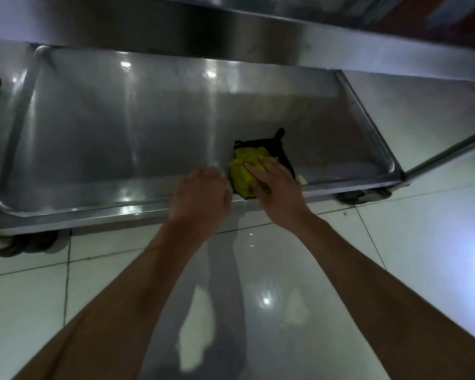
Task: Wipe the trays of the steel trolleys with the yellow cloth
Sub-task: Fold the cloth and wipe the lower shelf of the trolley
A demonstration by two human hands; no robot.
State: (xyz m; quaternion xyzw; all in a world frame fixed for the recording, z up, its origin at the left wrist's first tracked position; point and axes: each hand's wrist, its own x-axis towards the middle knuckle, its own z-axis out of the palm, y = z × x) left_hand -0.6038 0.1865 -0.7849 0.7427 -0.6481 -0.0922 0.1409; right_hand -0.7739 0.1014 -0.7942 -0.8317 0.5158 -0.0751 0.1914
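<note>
- Step in hand: wiping the bottom tray (99,138) of the steel trolley (327,42), near its front rim, right of centre.
- Right hand (277,187) lay flat on the yellow cloth (243,171), fingers straight, pressing it onto the tray.
- Left hand (202,194) sat on the tray's front rim just beside the cloth, fingers curled over the edge; looked like bracing.
- Next move, my read: sweep the cloth left across the unwiped span, keep pressure even, hold the trolley steady on its castors (25,244).
- Unclear: a black item (281,149) lay under the cloth; can't identify it.
- Upper shelf cut off at the top; left fingertips hidden; small pale scrap (302,179) by the right hand unreadable.
</note>
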